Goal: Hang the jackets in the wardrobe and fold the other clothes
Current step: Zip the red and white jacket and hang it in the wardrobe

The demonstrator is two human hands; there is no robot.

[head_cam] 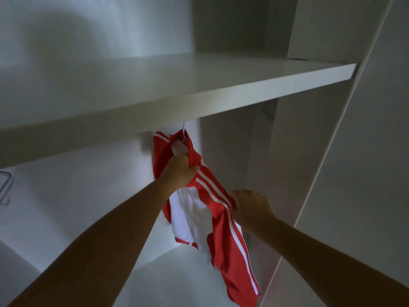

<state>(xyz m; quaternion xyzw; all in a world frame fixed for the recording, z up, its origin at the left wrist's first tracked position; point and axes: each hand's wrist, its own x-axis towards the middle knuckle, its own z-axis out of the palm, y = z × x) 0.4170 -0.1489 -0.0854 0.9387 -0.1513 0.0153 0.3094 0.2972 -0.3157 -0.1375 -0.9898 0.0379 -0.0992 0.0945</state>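
A red and white jacket (223,235) with white stripes down the sleeve hangs on a thin white hanger (184,132) just under the wardrobe shelf (199,89). The hanger's hook goes up behind the shelf's front edge, so the rail is hidden. My left hand (180,169) is shut on the jacket's shoulder near the collar. My right hand (252,207) pinches the striped sleeve lower down and to the right. The sleeve trails down towards the bottom of the view.
The white wardrobe has a side panel (298,173) close on the right and a back wall (77,207) behind the jacket. A thin wire hanger (5,187) shows at the left edge under the shelf.
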